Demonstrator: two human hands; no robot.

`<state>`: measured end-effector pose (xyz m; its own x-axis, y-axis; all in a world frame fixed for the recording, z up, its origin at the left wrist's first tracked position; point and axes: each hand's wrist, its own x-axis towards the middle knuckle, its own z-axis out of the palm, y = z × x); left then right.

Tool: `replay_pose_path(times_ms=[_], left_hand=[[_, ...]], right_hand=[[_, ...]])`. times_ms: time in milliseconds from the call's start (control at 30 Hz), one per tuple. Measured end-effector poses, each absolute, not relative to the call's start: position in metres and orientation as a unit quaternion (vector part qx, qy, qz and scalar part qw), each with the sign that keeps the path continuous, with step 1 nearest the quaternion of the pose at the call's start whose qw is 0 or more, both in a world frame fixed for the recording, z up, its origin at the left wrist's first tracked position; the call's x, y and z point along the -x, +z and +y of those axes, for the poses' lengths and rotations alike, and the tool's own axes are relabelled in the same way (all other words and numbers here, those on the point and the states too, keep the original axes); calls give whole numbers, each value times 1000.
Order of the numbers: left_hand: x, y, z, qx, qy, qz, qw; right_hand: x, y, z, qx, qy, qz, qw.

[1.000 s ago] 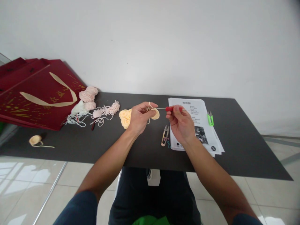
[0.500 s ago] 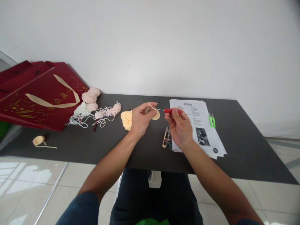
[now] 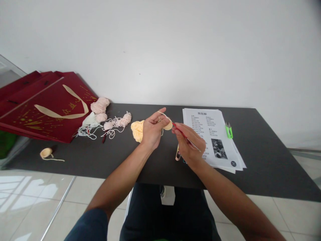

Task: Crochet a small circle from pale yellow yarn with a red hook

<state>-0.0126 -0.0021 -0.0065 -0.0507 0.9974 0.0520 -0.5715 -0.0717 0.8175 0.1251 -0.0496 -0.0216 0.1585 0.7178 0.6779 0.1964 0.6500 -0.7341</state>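
My left hand [image 3: 153, 129] pinches a small round piece of pale yellow crochet [image 3: 168, 126], with a strand of yarn running over its raised index finger. A red-handled crochet hook [image 3: 181, 131] is gripped in my right hand [image 3: 190, 142], slanting up to the left so its front end meets the edge of the crochet piece. Fingers hide part of both the piece and the hook. Just left of my left hand lies a yellow yarn ball [image 3: 137, 130]. Thread snips [image 3: 178, 154] are partly covered by my right hand.
Printed sheets [image 3: 200, 120] lie at right, with green snips [image 3: 228, 130] on their edge. Pink yarn [image 3: 99, 105], white yarn [image 3: 89, 119] and loose pale pink yarn [image 3: 122, 120] lie left, beside dark red bags [image 3: 50, 110]. A cream crocheted cup [image 3: 46, 153] sits far left.
My right hand has turned and lowered slightly, tilting the hook from nearly level to a slant. The hook's front end is now closer to the crochet piece. The view has shifted slightly.
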Motion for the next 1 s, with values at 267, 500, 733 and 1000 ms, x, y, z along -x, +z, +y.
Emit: replay_pose_path(times_ms=[267, 500, 733, 1000], left_hand=[[15, 1, -1, -272, 627, 284, 673], [16, 0, -2, -301, 617, 304, 660], [19, 0, -2, -341, 615, 308, 641], [23, -2, 0, -364, 606, 296, 642]], right_hand=[[-124, -25, -39, 347, 383, -513, 685], [-133, -14, -22, 298, 527, -394, 692], [-140, -11, -19, 268, 504, -406, 714], [-141, -12, -21, 308, 451, -449, 707]])
